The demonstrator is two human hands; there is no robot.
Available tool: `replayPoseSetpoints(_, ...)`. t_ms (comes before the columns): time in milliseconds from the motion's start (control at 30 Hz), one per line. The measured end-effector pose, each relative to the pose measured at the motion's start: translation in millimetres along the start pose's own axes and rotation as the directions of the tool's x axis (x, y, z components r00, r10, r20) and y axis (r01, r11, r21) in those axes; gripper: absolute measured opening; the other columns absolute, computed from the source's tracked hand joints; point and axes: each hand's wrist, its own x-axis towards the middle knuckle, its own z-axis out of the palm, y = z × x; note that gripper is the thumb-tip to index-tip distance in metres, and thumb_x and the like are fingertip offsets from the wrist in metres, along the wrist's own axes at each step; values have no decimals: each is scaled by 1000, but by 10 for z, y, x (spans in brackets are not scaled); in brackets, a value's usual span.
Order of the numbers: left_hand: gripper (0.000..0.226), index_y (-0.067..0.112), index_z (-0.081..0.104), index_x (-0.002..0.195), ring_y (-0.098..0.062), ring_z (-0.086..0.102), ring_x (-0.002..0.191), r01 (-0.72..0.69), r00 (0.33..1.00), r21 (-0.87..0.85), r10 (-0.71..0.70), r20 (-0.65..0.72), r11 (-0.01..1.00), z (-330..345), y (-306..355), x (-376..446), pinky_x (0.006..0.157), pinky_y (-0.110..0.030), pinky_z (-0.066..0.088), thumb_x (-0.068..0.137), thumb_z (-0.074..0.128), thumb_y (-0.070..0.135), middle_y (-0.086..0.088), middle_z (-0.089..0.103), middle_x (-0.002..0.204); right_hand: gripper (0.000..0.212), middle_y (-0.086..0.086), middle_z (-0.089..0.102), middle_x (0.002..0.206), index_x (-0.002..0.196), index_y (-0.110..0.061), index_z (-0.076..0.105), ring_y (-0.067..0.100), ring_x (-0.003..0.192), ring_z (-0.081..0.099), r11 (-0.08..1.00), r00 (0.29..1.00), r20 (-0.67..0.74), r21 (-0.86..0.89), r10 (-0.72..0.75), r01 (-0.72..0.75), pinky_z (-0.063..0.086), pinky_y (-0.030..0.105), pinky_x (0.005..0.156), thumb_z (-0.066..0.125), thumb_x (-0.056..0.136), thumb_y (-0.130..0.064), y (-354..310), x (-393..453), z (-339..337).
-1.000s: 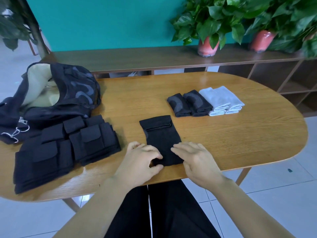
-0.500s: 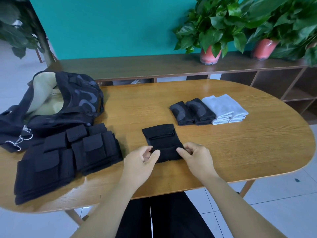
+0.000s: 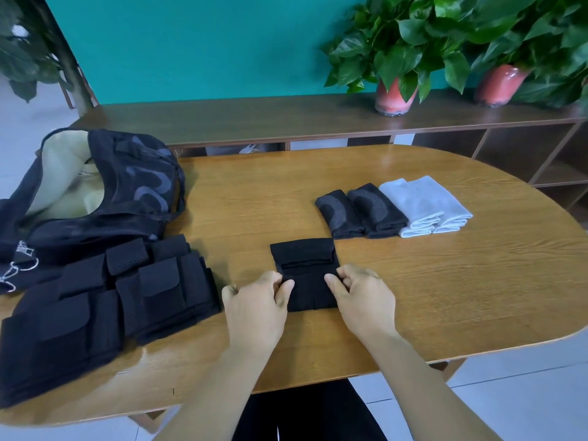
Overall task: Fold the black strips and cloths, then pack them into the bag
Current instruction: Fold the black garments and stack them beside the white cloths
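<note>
Bag (image 3: 105, 198) at 9 o'clock on table (image 3: 461, 297), mouth open, pale lining showing. Black strips pile (image 3: 105, 307) just below it at 8 o'clock. Folded cloths (image 3: 391, 208), two black and two white, at 2 o'clock. Center: black strip (image 3: 305, 268), partly folded, flat. Left hand (image 3: 254, 310) and right hand (image 3: 366, 297) each pinch its side edges.

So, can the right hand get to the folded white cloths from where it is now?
Probably yes. The right hand grips the black strip, and only bare table lies between it and the white cloths; it must release first.
</note>
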Motion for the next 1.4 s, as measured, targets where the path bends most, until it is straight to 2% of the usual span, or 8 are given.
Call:
replayPoseSetpoints(300, 30, 28, 54, 119, -9, 62, 66, -14, 999, 64, 12, 38, 998, -23, 25, 0, 98, -29, 23, 97, 47, 46, 11, 63, 64, 22, -12, 54, 71, 92, -23, 65, 6, 83, 49, 999, 999, -50, -47, -13, 10, 41, 25, 63, 58, 92, -43, 16, -18, 13)
replayPoseSetpoints(567, 23, 22, 54, 110, -10, 56, 62, -89, 995, 53, 86, 58, 995, -104, -36, -24, 102, -33, 30, 98, 49, 40, 12, 52, 62, 19, -14, 49, 72, 102, -24, 58, 6, 84, 47, 998, 994, -103, -51, 39, -44, 33, 19, 55, 57, 93, -41, 27, -48, -51)
replayPoseSetpoints(700, 16, 17, 65, 102, -17, 59, 79, -225, 965, 39, 228, -128, 974, -149, -69, -143, 89, -44, 44, 90, 60, 26, 4, 59, 85, 20, -4, 63, 93, 106, -15, 66, 18, 86, 59, 955, 920, -278, -189, -276, 229, 46, 27, 62, 54, 93, -25, 69, -225, -102)
replayPoseSetpoints(800, 35, 15, 63, 122, -18, 59, 111, -423, 897, 86, 431, -99, 902, -115, -34, -324, 99, -41, 38, 87, 63, 18, 0, 61, 122, 42, 4, 61, 127, 126, -9, 61, 24, 119, 55, 795, 834, -53, -340, -550, 502, 43, 38, 95, 42, 94, -29, 43, -363, -69)
replayPoseSetpoints(933, 58, 7, 44, 143, -13, 40, 138, -508, 861, 132, 504, 67, 851, 19, -31, -396, 113, -42, 18, 88, 62, 13, -3, 46, 147, 54, 9, 39, 150, 142, -5, 44, 20, 142, 32, 675, 788, 240, -411, -567, 612, 20, 39, 112, 29, 99, -35, 37, -382, -24)
replayPoseSetpoints(1067, 51, 10, 55, 135, -14, 46, 133, -509, 861, 232, 495, 120, 829, 90, -134, -343, 113, -42, 14, 87, 67, 23, -4, 55, 138, 63, 7, 32, 154, 147, -9, 37, 18, 143, 27, 710, 836, 351, -446, -421, 545, 12, 38, 111, 9, 103, -46, 201, -344, -41)
replayPoseSetpoints(1267, 39, 15, 72, 113, -9, 64, 111, -547, 829, 272, 557, 46, 792, 43, -153, -163, 109, -40, 22, 76, 81, 20, 0, 69, 117, 84, 1, 4, 159, 154, -12, 13, 15, 147, -1, 757, 830, 377, -365, -412, 542, -8, 34, 115, -19, 90, -58, 223, -329, -78)
replayPoseSetpoints(1400, 38, 20, 76, 101, -7, 69, 99, -588, 802, 274, 593, 74, 761, -18, -142, -67, 106, -41, 23, 65, 87, 13, 4, 73, 105, 68, 7, 46, 146, 138, -8, 50, 19, 139, 36, 743, 861, 305, -438, -407, 506, 25, 37, 114, 10, 102, -49, 125, -338, -133)
